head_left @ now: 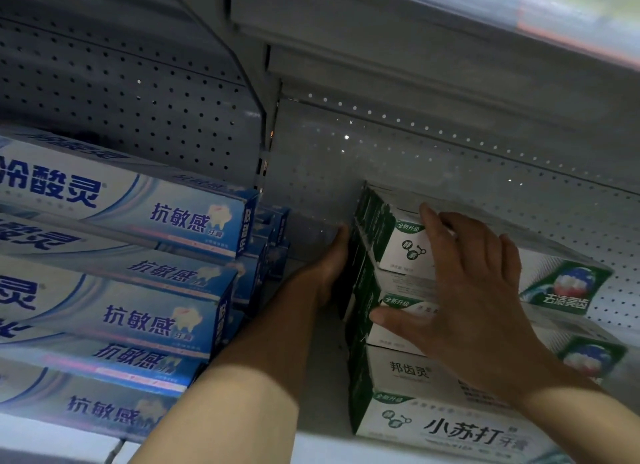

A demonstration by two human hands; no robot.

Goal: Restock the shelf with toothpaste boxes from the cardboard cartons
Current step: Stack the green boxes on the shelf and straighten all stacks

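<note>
Hands work at a stack of white-and-green cardboard toothpaste boxes [408, 373] piled several high on a pale grey metal shelf [322, 377], seen from below and close up. The right hand [464, 290] lies spread over the front faces of the upper boxes, fingers straight and splayed, thumb stretched across a lower box, pressing rather than gripping. The left hand [334, 266] reaches deeper in, flat against the dark green end side of the stack; its fingers are mostly hidden behind the boxes, so how far they curl cannot be told. To the left, across a bare gap of shelf, a separate stack of long blue-and-white toothpaste boxes [121, 290] with dark blue lettering stands well apart. Behind both stacks rises a grey perforated back panel [450, 173], and the underside of an upper grey shelf [398, 41] runs overhead.
</note>
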